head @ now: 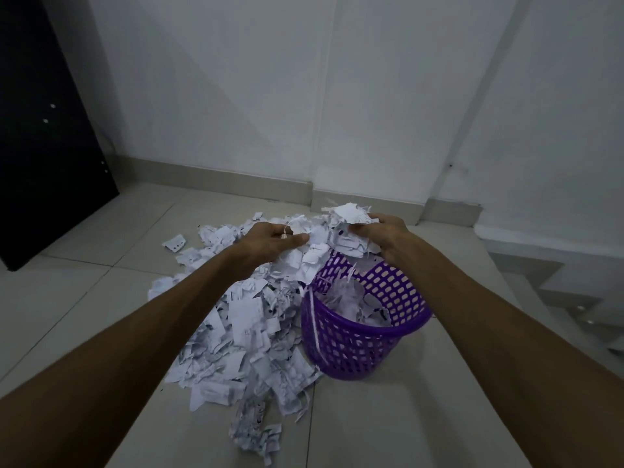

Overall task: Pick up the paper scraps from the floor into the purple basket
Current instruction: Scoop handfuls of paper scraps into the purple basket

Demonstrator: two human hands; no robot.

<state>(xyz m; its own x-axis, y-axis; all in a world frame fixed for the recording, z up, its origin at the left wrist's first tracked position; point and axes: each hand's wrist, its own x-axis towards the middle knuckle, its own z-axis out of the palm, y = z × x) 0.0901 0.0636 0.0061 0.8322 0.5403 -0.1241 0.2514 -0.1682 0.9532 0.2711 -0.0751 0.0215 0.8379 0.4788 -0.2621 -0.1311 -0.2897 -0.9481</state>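
Note:
A purple mesh basket (401, 327) stands on the tiled floor right of centre, with some white scraps lying inside it. A wide pile of white paper scraps (243, 325) covers the floor to its left and behind it. Between my two hands I hold a raised bundle of scraps (332, 231), lifted above the far rim of the basket. My left hand (270, 243) grips the bundle's left side with curled fingers. My right hand (383, 231) grips its right side. Loose pieces hang from the bundle's underside.
A dark door or cabinet panel (40, 136) stands at the left. White walls with a tiled skirting (236, 180) close the corner behind the pile. At the right, steps (557, 292) drop away past the floor edge. Bare tiles (388, 427) lie in front of the basket.

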